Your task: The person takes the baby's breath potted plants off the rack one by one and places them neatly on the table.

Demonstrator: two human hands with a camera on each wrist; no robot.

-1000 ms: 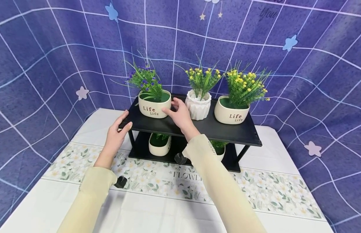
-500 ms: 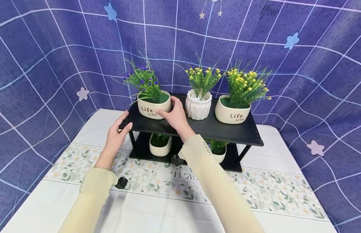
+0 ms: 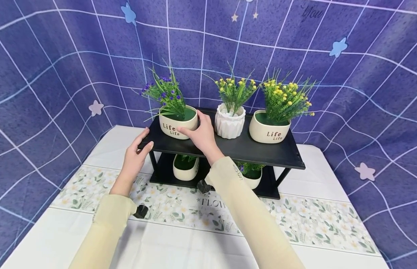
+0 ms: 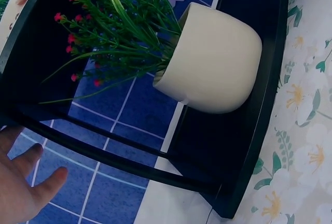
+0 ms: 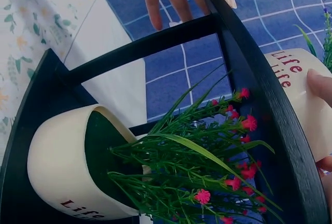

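My right hand (image 3: 203, 136) holds a cream flowerpot (image 3: 169, 127) lettered "Life" at the left end of the black two-tier shelf (image 3: 228, 151). Its thumb lies across the front lettering and its fingers are at the right side. Purple flowers (image 3: 168, 93) and long grass blades rise from this pot. My left hand (image 3: 132, 157) is at the shelf's front left corner, thumb by the front edge and straight fingers along the left side. In the left wrist view, its fingers (image 4: 49, 185) are spread beside the shelf's side bars.
On the top tier stand a white ribbed pot (image 3: 229, 125) and a cream pot (image 3: 270, 132), both with yellow flowers. Below are a pink-flowered cream pot (image 5: 62, 162) and another planted pot (image 3: 253, 181). A purple grid curtain (image 3: 262, 37) hangs behind the white tablecloth (image 3: 161, 246).
The held pot has turned slightly, its lettering shifting left and its front edge coming a little nearer. My right hand moved left with its thumb further across the front. The left hand stayed put.
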